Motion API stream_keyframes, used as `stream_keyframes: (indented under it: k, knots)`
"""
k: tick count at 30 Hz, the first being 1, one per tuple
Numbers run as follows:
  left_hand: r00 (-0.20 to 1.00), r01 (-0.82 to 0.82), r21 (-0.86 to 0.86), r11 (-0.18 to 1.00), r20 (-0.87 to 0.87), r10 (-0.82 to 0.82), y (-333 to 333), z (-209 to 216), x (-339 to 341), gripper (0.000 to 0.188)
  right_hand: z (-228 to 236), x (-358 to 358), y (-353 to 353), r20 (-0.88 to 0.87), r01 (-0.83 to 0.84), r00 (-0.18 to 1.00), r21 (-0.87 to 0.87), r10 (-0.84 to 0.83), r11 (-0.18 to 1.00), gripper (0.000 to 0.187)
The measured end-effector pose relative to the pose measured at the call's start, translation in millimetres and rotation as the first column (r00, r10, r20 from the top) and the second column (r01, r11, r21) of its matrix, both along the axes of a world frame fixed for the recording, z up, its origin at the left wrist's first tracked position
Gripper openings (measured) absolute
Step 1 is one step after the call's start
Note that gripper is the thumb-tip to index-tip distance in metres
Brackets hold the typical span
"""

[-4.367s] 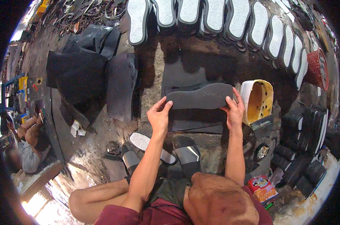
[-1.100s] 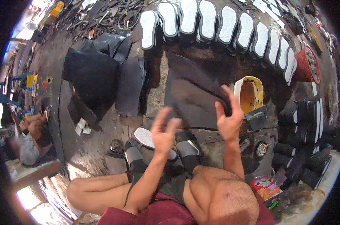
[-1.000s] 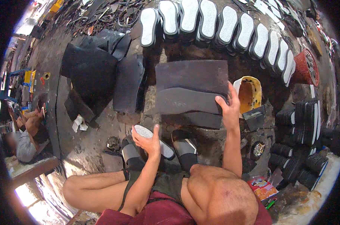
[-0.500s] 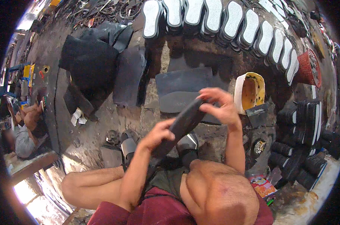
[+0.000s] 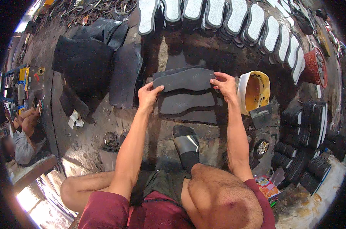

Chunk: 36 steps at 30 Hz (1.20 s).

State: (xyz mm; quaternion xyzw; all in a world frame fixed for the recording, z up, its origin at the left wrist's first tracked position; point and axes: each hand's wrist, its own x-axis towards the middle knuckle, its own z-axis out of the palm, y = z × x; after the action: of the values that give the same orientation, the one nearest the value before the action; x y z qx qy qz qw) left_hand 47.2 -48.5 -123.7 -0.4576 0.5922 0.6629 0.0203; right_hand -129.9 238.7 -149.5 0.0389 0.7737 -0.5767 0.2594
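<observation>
A dark grey shoe sole [image 5: 184, 80] lies crosswise in front of me, pinched at both ends. My left hand [image 5: 150, 93] grips its left end between thumb and fingers, and my right hand [image 5: 223, 84] grips its right end. Below the held piece, a dark sheet [image 5: 186, 102] with a wavy edge rests on the ground. Another dark piece [image 5: 203, 115] shows nearer to me, just under that sheet. Whether the held sole touches the sheets beneath it, I cannot tell.
A white tub [image 5: 243, 93] with yellowish residue stands right of my right hand. Sole stacks topped in white [image 5: 236, 17] curve along the back toward a red basket [image 5: 314, 68]. Black sheets [image 5: 83, 57] lie left. More stacked soles [image 5: 312, 124] stand right. A person [image 5: 24, 143] sits far left.
Both hands have moved forward and apart, away from my lap. The sole, earlier tilted and upright on edge, is now turned flat and crosswise over the sheets.
</observation>
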Motion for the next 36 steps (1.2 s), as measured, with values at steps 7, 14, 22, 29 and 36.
stream_keyframes:
  k: [7, 14, 22, 29, 36]
  knots:
    - [0.994, -0.068, -0.033, 0.997, -0.082, 0.066, 5, -10, -2, 0.054, -9, 0, 2, 0.02, 0.001, 1.0, -0.008, -0.001, 1.0, 0.047]
    - [0.998, 0.042, -0.062, 0.997, -0.042, -0.045, -5, -22, -3, 0.065, -17, 4, 3, -0.02, 0.026, 0.999, 0.022, -0.026, 0.999, 0.047]
    - [0.996, 0.055, -0.201, 0.978, 0.081, -0.039, -8, -49, -5, 0.074, -15, 49, -17, -0.601, 0.302, 0.789, 0.563, 0.13, 0.769, 0.053]
    - [0.996, -0.038, 0.1, 0.994, -0.079, 0.046, -10, -37, 2, 0.061, 37, 56, -14, 0.159, 0.314, 0.944, -0.154, -0.291, 0.937, 0.068]
    - [0.71, -0.287, 0.132, 0.949, -0.636, 0.303, 7, 64, -17, 0.047, 207, 146, -19, -0.599, -0.842, 0.486, -0.128, 0.636, 0.523, 0.049]
